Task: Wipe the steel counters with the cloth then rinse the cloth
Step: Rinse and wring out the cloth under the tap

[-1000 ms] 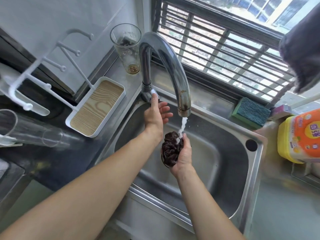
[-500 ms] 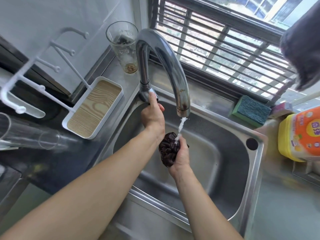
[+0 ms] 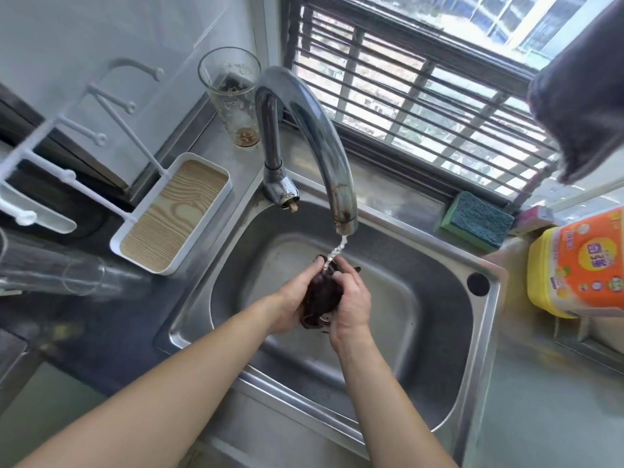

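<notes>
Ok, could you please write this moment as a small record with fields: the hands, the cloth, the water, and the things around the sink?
left hand: closed on the cloth, from its left side
right hand: closed on the cloth, from its right side
cloth: dark, bunched, held over the sink
tap: running, thin stream lands on the cloth
sink: steel; no dishes visible in it
sponge: green and blue, on the ledge behind the sink
glass: upright, left of the tap
detergent bottle: yellow, right of the sink
</notes>
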### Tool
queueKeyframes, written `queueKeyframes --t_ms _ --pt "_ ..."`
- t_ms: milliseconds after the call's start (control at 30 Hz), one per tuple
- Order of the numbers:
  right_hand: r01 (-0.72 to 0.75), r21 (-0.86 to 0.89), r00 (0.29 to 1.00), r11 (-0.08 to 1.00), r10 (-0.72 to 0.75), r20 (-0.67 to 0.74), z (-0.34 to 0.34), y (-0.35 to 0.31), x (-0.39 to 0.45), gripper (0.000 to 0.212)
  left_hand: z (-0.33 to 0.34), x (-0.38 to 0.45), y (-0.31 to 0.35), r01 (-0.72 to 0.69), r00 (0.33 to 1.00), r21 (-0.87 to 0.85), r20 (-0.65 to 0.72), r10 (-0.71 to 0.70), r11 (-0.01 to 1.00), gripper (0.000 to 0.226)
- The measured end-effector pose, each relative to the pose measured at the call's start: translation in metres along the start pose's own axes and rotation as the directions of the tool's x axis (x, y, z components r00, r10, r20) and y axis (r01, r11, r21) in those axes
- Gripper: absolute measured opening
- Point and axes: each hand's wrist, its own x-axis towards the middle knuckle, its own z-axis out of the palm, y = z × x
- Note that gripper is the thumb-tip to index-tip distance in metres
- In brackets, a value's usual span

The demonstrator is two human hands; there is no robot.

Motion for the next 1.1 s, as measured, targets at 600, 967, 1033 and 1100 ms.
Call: queueKeyframes --t_ms 600,967,1033,1100 --pt "0.303 -0.347 0.952 0.887 -0.265 0.154 0.009 -0.061 -0.015 0.033 -0.015 -0.01 -0.008 -0.355 0.934 0.534 0.231 0.271 0.768 0.048" --pt "0.067 -0.81 0.972 0.582 -0.222 -0.08 -0.038 -0.056 0.014 0.023 -0.019 -0.011 0.004 -0.532 0.81 0.531 0.093 0.579 0.659 0.028" --pt "0.115 -0.929 0.973 0.353 -0.229 0.034 -0.044 -0.049 0.01 0.035 -0.018 -0.009 0.005 -0.527 0.797 0.613 0.117 0.592 0.589 0.02" --pt "0.373 -0.887 0.927 0.273 -0.157 0.342 -0.046 -0.046 0.007 0.063 -0.019 -0.007 0.005 -0.513 0.799 0.663 0.137 0.585 0.545 0.025"
